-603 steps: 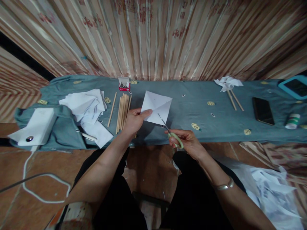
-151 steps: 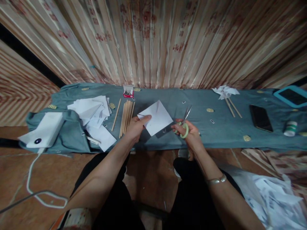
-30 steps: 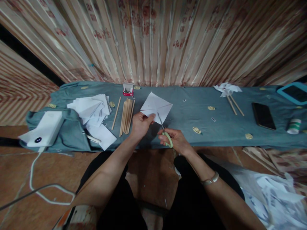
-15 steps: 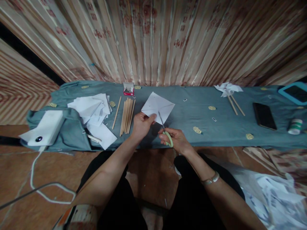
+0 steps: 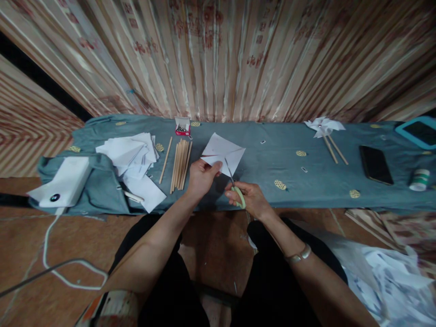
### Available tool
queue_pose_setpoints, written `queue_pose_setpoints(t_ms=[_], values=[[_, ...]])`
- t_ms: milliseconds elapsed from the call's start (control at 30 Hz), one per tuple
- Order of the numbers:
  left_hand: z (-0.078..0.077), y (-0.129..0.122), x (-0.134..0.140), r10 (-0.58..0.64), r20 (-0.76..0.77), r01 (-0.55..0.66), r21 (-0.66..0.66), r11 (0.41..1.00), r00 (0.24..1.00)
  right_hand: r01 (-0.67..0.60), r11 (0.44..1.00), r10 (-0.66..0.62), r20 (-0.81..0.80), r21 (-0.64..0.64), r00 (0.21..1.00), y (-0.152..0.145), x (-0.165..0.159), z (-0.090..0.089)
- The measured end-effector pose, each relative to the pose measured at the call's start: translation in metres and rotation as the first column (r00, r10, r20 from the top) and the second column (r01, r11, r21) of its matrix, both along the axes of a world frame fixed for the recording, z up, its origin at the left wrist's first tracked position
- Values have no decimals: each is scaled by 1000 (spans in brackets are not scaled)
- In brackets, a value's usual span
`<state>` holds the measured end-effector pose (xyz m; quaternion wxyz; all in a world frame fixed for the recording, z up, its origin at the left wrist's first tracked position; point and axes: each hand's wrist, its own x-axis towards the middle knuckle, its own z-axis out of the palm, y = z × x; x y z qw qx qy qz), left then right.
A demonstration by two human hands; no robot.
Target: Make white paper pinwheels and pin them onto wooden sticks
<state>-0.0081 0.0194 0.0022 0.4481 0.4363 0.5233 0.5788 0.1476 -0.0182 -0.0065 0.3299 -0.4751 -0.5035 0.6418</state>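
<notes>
A square sheet of white paper is pinched at its near left edge by my left hand, thumb on top. A slit shows at the sheet's left corner. My right hand grips a pair of scissors with light green handles, and their blades lie over the near right part of the sheet, pointing to its middle. Just left of my left hand lies a bundle of wooden sticks, with one single stick beside it. Behind them stands a small open red box holding tiny metal pieces.
Stacked white paper sheets and a white device with a cable occupy the left side. Paper pinwheels on sticks, a black phone, a small green-white container and a blue-framed device lie right. A plastic bag of paper sits below.
The sheet has turned and tilted slightly, and the slit at its left corner looks wider. Both hands keep nearly the same place.
</notes>
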Motion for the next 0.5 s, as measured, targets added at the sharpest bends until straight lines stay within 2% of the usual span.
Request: queue_pose_setpoints(t_ms=[300,500], values=[[-4,1,0,-14,15,14,20,1000,1000,-11,1000,11,-18,-5,1000,-1,1,-8],[0,2,-2,-9,57,9,9,1000,998,-105,992,102,55,63,993,-2,7,-8]])
